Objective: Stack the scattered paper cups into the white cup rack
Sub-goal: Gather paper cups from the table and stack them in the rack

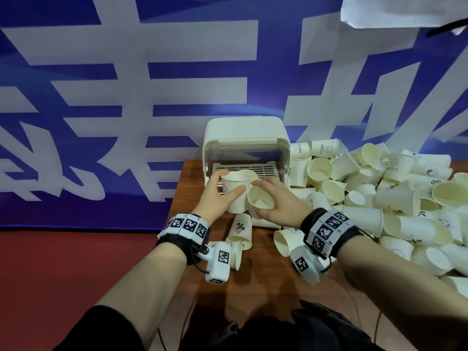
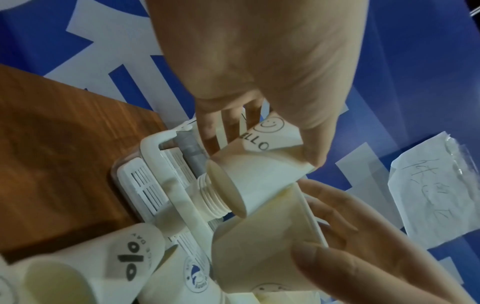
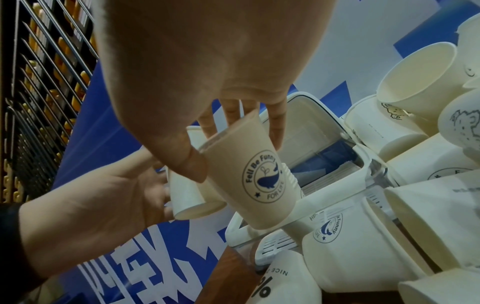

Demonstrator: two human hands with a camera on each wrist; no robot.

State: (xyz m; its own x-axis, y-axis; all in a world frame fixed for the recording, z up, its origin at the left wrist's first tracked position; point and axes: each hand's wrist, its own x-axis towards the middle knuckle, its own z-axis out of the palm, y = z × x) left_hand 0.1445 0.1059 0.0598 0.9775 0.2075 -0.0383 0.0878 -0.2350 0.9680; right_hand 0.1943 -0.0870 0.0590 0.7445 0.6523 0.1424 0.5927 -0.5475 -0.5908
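At the front of the white cup rack, both hands were up with one paper cup each. Left hand gripped an upright cup, thumb on the near wall and fingers round the far-left side; the left wrist view showed a smiley and "HELLO" print on it. Right hand held a second cup tilted, mouth facing the camera, just right of the first and touching it; the right wrist view showed a whale logo on it, thumb on one side and fingers on the other. Rack sat at the far edge of the wooden table, against the blue and white banner, lid flipped up, slotted tray visible inside. The left wrist view showed ridged rims of stacked cups inside the rack, just behind the held cup's base. A big loose pile of cups covered the table to the right of the rack, most lying on their sides. A cup with a "%" mark lay on the table near the left wrist, more cups beside the right wrist. Both wrists wore bands with black and white square markers. A sheet of paper hung at the top right of the banner.
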